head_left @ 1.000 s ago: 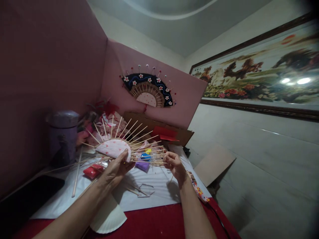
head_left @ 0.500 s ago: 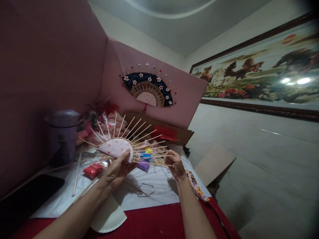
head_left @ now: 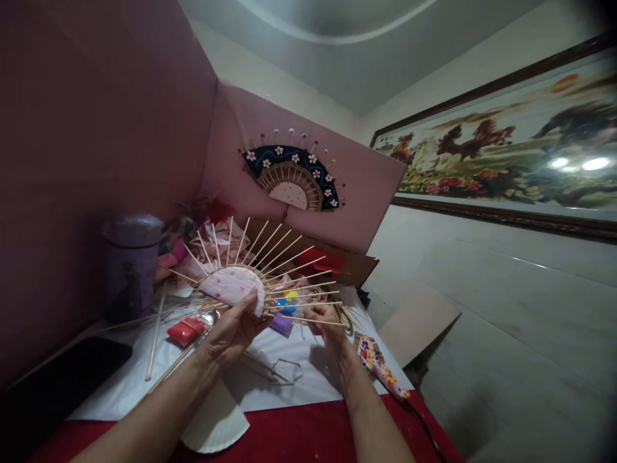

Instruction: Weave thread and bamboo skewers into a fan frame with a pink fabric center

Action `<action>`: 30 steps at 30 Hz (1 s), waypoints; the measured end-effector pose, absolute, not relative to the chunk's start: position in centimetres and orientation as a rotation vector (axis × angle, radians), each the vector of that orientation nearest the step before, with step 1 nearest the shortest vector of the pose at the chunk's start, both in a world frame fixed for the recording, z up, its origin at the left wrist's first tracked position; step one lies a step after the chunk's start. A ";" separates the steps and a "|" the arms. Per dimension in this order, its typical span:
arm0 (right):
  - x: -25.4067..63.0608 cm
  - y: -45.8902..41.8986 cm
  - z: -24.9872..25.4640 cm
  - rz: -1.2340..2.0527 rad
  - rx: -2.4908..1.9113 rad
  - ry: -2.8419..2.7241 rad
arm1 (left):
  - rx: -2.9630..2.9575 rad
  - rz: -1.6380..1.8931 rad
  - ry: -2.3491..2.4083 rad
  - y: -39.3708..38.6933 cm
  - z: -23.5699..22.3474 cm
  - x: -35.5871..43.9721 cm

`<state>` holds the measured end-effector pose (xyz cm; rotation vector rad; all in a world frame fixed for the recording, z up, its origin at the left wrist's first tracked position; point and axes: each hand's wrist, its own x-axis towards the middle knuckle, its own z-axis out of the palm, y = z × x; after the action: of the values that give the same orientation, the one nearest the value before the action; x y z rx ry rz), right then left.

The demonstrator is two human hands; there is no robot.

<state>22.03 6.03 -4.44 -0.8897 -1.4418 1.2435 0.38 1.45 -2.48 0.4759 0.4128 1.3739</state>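
Note:
My left hand (head_left: 234,330) grips the lower edge of a half-round fan frame (head_left: 234,283), a pink dotted paper half-disc with several thin wooden sticks radiating from it. It is held upright above the table. My right hand (head_left: 326,321) is closed in a pinch at the lowest right-hand sticks (head_left: 308,317), where a thin cane strand is woven. A finished fan (head_left: 292,174) with a dark flowered band hangs on the pink board behind.
A white sheet (head_left: 299,379) covers a red table. On it lie a paper plate (head_left: 216,421), loose sticks (head_left: 154,337), red (head_left: 186,330), purple (head_left: 282,325) and blue (head_left: 289,302) clay packs, a purple jug (head_left: 130,260), a black phone (head_left: 62,379) and a flowered strip (head_left: 378,366).
The fan frame has been tilted and raised a little to the right. My right hand has moved inward under the lowest sticks. The camera shifted slightly.

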 end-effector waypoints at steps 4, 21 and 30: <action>23.2 6.3 -4.1 1.251 -0.610 -1.182 | 0.467 1.404 0.405 1.4 -2.4 0.4; 24.0 5.4 -3.5 1.321 -0.506 -1.184 | 0.472 1.404 0.456 1.4 -2.3 0.3; 24.0 5.3 -3.6 1.343 -0.478 -1.193 | 0.483 1.415 0.461 1.5 -2.4 0.3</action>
<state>24.05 5.30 -3.60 -0.4783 -1.1926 1.3426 0.35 1.55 -2.42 0.4834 0.4612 1.4152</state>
